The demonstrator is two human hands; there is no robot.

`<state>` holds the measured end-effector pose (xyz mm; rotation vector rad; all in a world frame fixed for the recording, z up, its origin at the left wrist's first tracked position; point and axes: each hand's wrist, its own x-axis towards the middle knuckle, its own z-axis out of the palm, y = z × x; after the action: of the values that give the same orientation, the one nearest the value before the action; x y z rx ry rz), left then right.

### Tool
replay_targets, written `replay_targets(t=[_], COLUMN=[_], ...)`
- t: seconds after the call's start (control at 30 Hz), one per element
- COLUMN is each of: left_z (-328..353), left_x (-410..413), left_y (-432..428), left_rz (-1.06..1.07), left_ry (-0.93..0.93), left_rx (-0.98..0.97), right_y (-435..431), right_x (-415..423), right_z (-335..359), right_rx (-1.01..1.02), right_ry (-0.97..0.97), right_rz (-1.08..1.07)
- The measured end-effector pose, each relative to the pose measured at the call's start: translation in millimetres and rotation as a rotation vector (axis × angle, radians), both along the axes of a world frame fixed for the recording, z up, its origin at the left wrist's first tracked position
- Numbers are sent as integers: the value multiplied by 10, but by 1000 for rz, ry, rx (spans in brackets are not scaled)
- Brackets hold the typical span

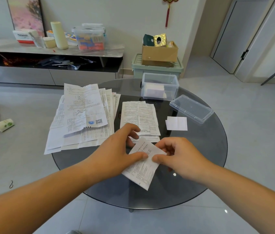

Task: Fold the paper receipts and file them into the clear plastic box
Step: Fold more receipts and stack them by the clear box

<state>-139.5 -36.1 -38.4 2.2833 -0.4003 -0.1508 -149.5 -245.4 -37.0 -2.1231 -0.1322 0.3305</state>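
A printed paper receipt (142,168) is held above the near part of the round glass table (209,157). My left hand (118,149) pinches its left edge and my right hand (179,156) pinches its right edge, thumbs on top. Behind the hands lies a small stack of receipts (140,115). A larger spread of unfolded papers (82,115) covers the table's left side. The clear plastic box (160,86) stands open at the far edge with folded papers inside. Its lid (191,108) lies to the right. One folded white slip (176,123) rests near the lid.
A green storage bin (157,68) with a cardboard box on it stands behind the table. A low cabinet (52,51) with containers runs along the wall at left. A green-printed packet (4,124) lies on the tiled floor.
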Motion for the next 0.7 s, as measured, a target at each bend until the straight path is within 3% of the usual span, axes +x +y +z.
replay_targets(t=[0.23, 0.47, 0.7], left_z=[37, -23, 22], left_x=[28, 97, 124], left_y=[9, 67, 160], left_rz=[-126, -186, -364], left_ry=[84, 61, 22], left_rx=[-44, 154, 402], right_y=[-11, -33, -127], right_x=[55, 56, 17], right_z=[-44, -66, -107], right_rx=[-20, -26, -361], right_ry=[-71, -92, -355], right_rz=[5, 3, 232])
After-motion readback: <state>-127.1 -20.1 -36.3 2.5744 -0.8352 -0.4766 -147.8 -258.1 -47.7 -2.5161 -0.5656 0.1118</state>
